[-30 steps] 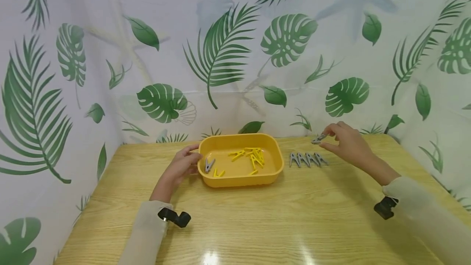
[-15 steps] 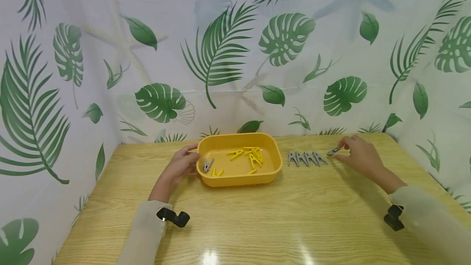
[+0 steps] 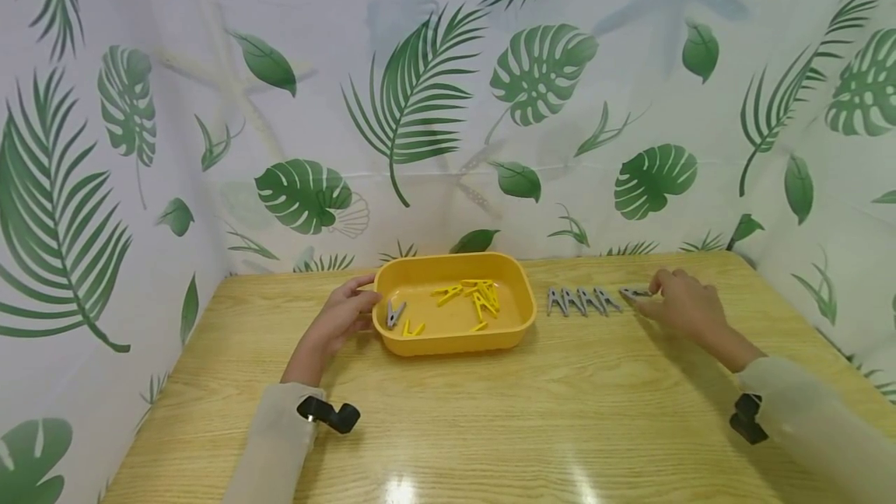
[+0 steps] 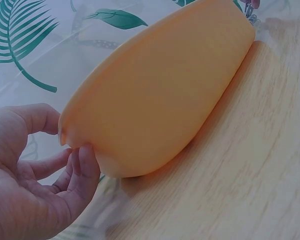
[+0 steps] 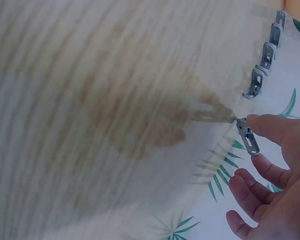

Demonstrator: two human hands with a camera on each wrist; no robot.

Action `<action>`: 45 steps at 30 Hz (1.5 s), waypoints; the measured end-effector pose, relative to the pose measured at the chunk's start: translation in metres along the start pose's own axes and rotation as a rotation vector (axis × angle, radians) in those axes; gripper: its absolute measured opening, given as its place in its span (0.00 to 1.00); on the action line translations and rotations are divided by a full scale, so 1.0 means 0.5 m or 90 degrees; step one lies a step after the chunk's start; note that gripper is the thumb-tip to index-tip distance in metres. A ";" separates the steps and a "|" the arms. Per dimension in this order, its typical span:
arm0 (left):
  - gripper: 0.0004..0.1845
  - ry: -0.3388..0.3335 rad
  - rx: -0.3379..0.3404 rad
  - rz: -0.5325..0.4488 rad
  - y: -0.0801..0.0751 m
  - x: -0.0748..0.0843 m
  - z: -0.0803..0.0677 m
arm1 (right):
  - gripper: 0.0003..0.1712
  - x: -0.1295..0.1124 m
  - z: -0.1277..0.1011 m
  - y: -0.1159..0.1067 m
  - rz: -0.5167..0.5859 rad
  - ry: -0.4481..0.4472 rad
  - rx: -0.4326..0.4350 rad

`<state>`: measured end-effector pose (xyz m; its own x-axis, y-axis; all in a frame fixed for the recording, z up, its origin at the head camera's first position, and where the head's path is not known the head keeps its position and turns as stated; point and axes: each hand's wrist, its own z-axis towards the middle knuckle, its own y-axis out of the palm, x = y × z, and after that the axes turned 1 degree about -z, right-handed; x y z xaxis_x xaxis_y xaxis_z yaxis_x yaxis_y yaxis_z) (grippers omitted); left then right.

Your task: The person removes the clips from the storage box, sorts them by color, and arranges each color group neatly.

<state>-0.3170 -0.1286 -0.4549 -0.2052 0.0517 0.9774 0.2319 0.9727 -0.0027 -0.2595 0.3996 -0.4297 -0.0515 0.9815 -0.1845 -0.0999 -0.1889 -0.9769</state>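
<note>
My left hand (image 3: 343,311) grips the left end of a yellow plastic basin (image 3: 455,344), its fingers (image 4: 82,172) curled at the rim in the left wrist view. Thumb and index finger of my right hand (image 3: 689,311) pinch a grey clothespin (image 3: 632,293), low over the table at the right end of a row. The right wrist view shows this clothespin (image 5: 247,137) tilted between the fingertips. Several more grey clothespins (image 3: 592,302) lie side by side in that row. Inside the basin are one grey clothespin (image 3: 395,313) and several yellow clothespins (image 3: 484,303).
A wooden table (image 3: 476,426) carries everything. Directly behind its back edge hangs a white cloth (image 3: 434,216) printed with green leaves, which also lines both sides. The row of clothespins stands close to the basin's right end.
My right hand has moved right and down with the grey clothespin, from above the row to beside its right end. My left hand stays on the basin.
</note>
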 end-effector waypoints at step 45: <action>0.29 -0.007 0.016 0.008 -0.002 0.000 0.001 | 0.25 -0.034 0.027 0.004 -0.056 -0.044 -0.029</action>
<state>-0.3179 -0.1296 -0.4549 -0.2130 0.0656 0.9748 0.2110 0.9773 -0.0197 -0.2722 0.3821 -0.4273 -0.1129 0.9894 -0.0917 -0.0620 -0.0991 -0.9931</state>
